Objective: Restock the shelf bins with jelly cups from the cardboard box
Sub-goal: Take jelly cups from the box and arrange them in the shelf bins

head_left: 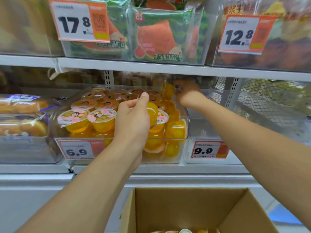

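Note:
A clear shelf bin [184, 132] on the middle shelf is packed with several orange jelly cups [101, 120] with pink printed lids. My left hand [133, 118] is over the bin's front right part and grips a yellow-orange jelly cup [152, 112], with the thumb raised. My right hand [186, 93] reaches to the bin's back right corner under the upper shelf and holds another jelly cup [168, 90] tipped on its side. The open cardboard box [185, 207] stands below, with a few cups [185, 230] showing at its bottom edge.
Bagged bread [21, 115] fills the bin to the left. A clear bin with a 9.9 tag [208, 150] sits to the right, beside a wire mesh panel [262, 98]. Watermelon toast packs [156, 36] line the shelf above. A 6.9 price tag [80, 149] hangs on the jelly bin.

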